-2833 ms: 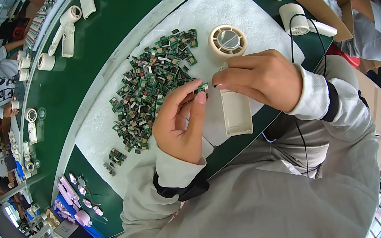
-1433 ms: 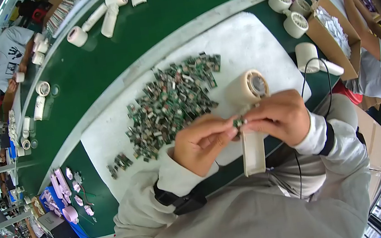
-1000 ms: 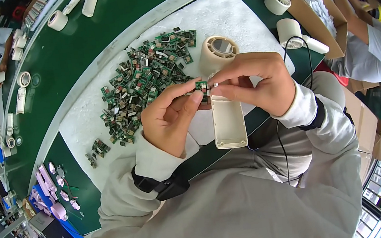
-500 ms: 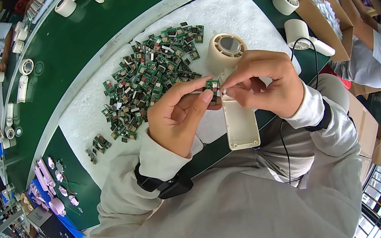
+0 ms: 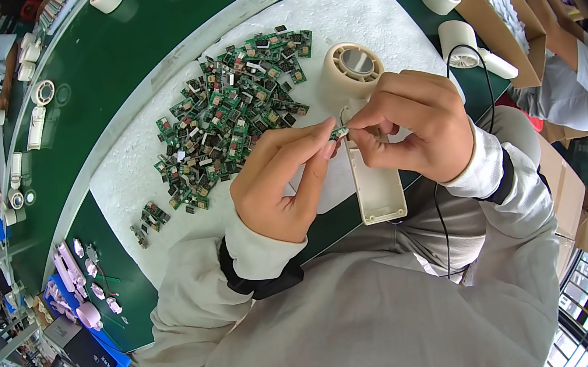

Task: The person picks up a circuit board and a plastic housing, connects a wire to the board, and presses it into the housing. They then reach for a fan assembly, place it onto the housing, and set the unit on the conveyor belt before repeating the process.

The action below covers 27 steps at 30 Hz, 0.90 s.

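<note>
My left hand (image 5: 284,177) pinches a small green circuit board (image 5: 337,133) between thumb and fingertips, with the board turned almost edge-on. Against the board's right end, my right hand (image 5: 416,123) closes thumb and forefinger on a small wire connector (image 5: 347,129), mostly hidden by the fingertips. A thin wire rises beside it toward a cream handheld fan housing (image 5: 350,76), whose round head lies on the white foam sheet (image 5: 169,252). Its hollow open handle (image 5: 380,191) runs beneath my right hand toward me. A big heap of green circuit boards (image 5: 233,117) covers the foam to the left.
A few boards (image 5: 153,215) lie apart from the heap. Cream fan bodies (image 5: 457,43) and a cardboard box (image 5: 507,22) stand at the right, near another person's arms (image 5: 546,9). Pink parts (image 5: 72,276) lie at the left. A black cable (image 5: 487,84) hangs at the right.
The circuit board has tipped from face-up to nearly edge-on, and both hands have drawn closer at it. My left hand has shifted slightly right; fan parts on the far belt have moved.
</note>
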Tool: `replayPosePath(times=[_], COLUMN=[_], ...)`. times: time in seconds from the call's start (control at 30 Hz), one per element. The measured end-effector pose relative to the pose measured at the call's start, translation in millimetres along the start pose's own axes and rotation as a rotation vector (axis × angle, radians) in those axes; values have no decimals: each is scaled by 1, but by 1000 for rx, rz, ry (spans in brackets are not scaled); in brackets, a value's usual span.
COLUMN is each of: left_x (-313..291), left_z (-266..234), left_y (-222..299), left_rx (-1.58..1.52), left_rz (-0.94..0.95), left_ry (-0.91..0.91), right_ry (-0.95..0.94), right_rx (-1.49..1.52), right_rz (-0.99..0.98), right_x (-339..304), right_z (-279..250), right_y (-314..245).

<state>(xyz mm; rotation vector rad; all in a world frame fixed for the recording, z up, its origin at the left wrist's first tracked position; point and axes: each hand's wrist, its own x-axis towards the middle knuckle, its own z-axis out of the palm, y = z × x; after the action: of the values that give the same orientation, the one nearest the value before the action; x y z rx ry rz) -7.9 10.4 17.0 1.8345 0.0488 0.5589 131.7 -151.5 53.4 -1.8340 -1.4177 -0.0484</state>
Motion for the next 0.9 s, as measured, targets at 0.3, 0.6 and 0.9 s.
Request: replayPosePath(times=[0.3,0.6,0.9], left_x=[-1,-3,5], left_z=[0,0,1], left_y=[3,8,2], left_rx=[66,209,201], left_rz=[75,131,148], left_ry=[49,102,145], right_ry=[47,192,179], right_rx=[-83,275,177], right_rz=[6,509,492], right_x=[0,-4,4], right_z=[5,29,27], right_y=[-8,-40,-36])
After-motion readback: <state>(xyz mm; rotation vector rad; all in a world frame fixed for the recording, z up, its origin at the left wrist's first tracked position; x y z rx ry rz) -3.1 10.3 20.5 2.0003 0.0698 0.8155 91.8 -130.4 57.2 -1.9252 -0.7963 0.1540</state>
